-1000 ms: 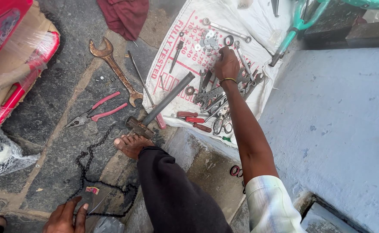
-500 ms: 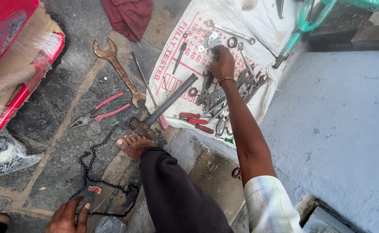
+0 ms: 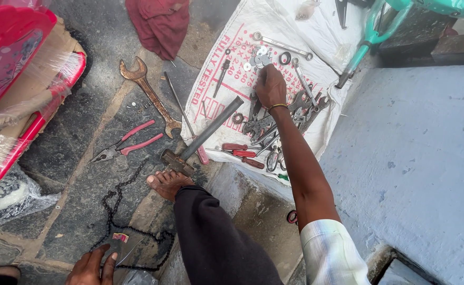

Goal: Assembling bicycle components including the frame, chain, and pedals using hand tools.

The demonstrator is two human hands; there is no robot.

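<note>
My right hand (image 3: 270,87) reaches down onto a white printed sack (image 3: 316,37) spread on the ground. Its curled fingers rest among small washers and rings (image 3: 258,58), just above a pile of spanners (image 3: 305,103); what they hold is hidden. My left hand (image 3: 90,266) lies flat on the stone floor at the bottom edge, fingers apart, beside a black bicycle chain (image 3: 117,198). My bare foot (image 3: 167,182) stands next to the head of a hammer (image 3: 205,134).
A large rusty spanner (image 3: 148,95), red-handled pliers (image 3: 129,142) and red-handled screwdrivers (image 3: 240,153) lie around the sack. There is a dark red cloth (image 3: 160,24) at the top, a plastic-wrapped red box (image 3: 21,89) on the left, a teal frame (image 3: 371,37) and a blue-grey raised slab (image 3: 416,158) on the right.
My right hand has moved from the spanner pile farther up the sack to the washers. My left hand stays on the floor by the chain.
</note>
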